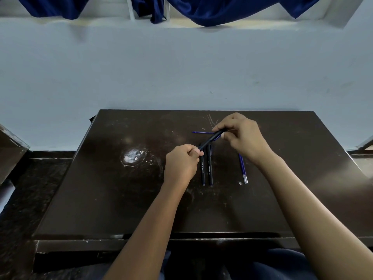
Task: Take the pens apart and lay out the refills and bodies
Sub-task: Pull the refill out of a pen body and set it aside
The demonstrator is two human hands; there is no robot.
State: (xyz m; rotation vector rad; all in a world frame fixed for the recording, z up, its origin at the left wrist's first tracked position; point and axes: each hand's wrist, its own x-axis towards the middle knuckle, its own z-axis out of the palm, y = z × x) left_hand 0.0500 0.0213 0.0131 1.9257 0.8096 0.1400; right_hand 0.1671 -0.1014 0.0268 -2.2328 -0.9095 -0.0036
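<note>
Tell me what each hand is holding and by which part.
Both hold one black pen above the table. The left hand pinches its lower tip end; the right hand grips its upper end.

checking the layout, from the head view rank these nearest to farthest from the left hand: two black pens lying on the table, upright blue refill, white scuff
1. Two black pens, just right of the left hand.
2. White scuff, to its left.
3. Blue refill, farther right, under the right wrist.
</note>
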